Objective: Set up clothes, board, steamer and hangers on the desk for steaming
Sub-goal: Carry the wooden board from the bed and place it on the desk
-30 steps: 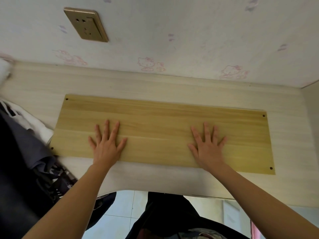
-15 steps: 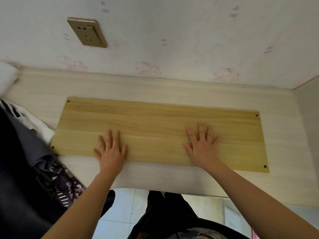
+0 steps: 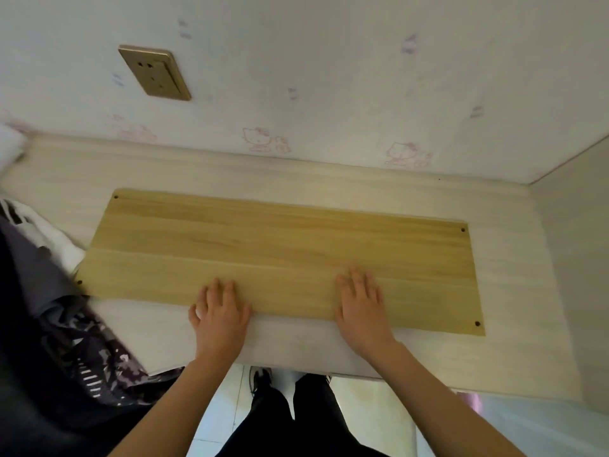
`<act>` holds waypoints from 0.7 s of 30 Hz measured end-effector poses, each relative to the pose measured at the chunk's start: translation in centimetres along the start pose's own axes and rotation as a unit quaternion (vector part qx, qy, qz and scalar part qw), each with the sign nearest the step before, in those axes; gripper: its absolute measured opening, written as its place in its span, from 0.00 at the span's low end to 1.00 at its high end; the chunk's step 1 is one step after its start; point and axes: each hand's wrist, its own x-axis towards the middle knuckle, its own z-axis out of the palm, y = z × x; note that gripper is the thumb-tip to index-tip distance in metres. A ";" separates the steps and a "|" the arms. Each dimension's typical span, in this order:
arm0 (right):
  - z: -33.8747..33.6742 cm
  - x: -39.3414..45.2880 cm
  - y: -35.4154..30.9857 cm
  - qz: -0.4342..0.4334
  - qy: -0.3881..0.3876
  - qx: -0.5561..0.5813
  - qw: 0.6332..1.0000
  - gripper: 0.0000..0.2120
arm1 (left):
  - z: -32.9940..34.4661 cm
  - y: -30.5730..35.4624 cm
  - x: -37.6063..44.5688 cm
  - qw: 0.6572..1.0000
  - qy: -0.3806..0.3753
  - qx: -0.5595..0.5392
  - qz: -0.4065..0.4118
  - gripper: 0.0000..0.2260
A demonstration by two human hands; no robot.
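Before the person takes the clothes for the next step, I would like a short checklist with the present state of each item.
1. Board lies flat on the desk: ok.
2. Left hand free to grasp, fingers straight on the board's near edge: ok.
3. Right hand free, also flat on the near edge: ok.
4. Clothes within reach, piled at the desk's left end beside the board: ok.
5. Wall socket has nothing plugged in: ok.
6. Steamer and hangers on the desk: cannot tell, none in view.
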 end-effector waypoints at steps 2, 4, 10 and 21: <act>0.6 -1.1 -0.3 0.009 -0.001 0.018 1.000 0.28 | 0.1 0.2 -0.5 0.998 0.013 0.028 0.050 0.23; 1.3 -2.4 -0.8 0.020 0.001 0.024 1.000 0.27 | 0.3 0.2 -1.0 0.994 0.011 0.055 0.097 0.22; 2.6 -6.1 -3.5 0.082 -0.007 0.068 0.994 0.28 | 0.2 -2.1 -1.7 0.967 0.020 0.086 0.238 0.21; 5.6 -14.1 -11.8 0.215 0.049 0.110 0.969 0.26 | -0.6 -6.5 -3.6 0.890 -0.040 0.083 0.446 0.22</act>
